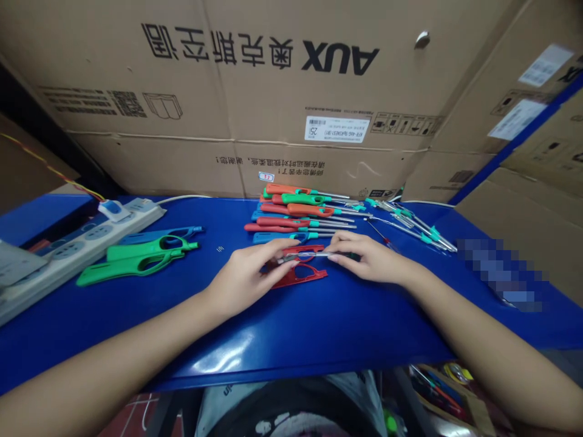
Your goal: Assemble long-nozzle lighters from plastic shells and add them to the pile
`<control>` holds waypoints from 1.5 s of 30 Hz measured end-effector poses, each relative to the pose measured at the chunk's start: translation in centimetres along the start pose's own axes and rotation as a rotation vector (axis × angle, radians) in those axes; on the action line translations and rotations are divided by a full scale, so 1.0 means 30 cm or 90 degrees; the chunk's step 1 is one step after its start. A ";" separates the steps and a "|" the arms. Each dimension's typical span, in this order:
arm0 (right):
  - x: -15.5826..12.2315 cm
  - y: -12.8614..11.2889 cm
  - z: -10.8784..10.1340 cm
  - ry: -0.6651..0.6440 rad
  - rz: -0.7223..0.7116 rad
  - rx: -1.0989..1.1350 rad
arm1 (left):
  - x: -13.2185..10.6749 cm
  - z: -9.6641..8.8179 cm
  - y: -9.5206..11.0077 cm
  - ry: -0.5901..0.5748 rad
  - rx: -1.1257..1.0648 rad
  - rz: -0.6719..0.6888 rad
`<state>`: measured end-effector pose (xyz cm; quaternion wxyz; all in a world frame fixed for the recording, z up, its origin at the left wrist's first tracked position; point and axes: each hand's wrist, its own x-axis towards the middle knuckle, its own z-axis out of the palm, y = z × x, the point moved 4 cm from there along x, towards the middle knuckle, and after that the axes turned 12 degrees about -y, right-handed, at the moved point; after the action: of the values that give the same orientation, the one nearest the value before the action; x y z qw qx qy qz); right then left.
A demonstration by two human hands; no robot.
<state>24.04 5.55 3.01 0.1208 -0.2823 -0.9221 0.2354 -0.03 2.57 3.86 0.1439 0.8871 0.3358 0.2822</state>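
My left hand (248,276) pinches one end of a thin metal rod part (303,257) over a red plastic handle shell (300,273) lying on the blue table (319,328). My right hand (368,255) grips the other end of the same rod, fingers closed. Just behind my hands lies a pile of assembled lighters (296,212) in red, orange, green and blue with metal tubes. To the right of it lie several metal rods with teal fittings (419,227).
Green handle shells (136,258) and a blue shell (159,233) lie at the left, beside a white power strip (68,249). Large cardboard boxes (273,91) wall the back and right. A tiny metal part (221,248) lies left of my hands.
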 end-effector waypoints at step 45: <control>0.001 0.014 0.017 -0.107 0.116 -0.018 | 0.015 0.023 -0.029 -0.323 0.049 -0.040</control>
<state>24.02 5.68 2.36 0.0175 -0.3458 -0.9028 0.2550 0.20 3.47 3.10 0.1987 0.9234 0.3267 0.0328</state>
